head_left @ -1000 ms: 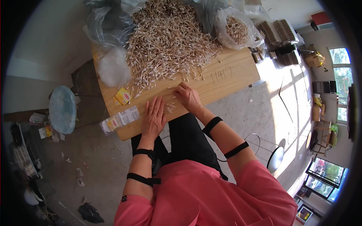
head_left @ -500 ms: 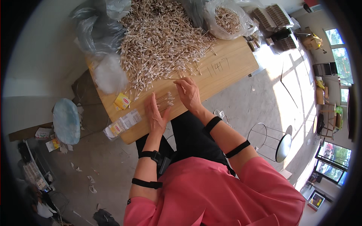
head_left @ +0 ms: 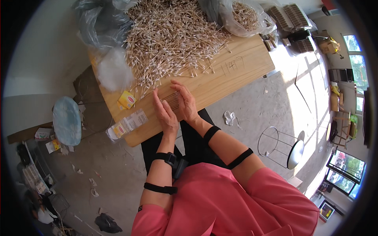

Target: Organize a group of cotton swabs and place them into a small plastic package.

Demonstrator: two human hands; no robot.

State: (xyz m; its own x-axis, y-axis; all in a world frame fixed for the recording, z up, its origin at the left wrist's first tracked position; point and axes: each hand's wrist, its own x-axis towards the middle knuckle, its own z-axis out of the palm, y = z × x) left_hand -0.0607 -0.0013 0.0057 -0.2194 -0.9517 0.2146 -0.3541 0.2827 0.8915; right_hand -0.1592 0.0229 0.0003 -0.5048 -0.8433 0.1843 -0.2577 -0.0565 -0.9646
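A small row of cotton swabs lies side by side on the wooden table, close to its near edge. My left hand flanks the row on the left, fingers stretched out and thumb bent in toward the swabs. On the other side my right hand lies with its fingers extended, its palm turned toward the row. Part of the swabs is hidden by the hands. Beyond them spreads a big loose pile of cotton swabs.
Left of my hands lie yellow cards and a clear plastic packet. A grey plastic bag and a clear bag of swabs flank the pile. Stools stand on the floor, one blue-topped, one black-topped.
My right hand has moved left and closer to my left hand, so the swabs now sit in a narrower gap between them. The view has shifted slightly.
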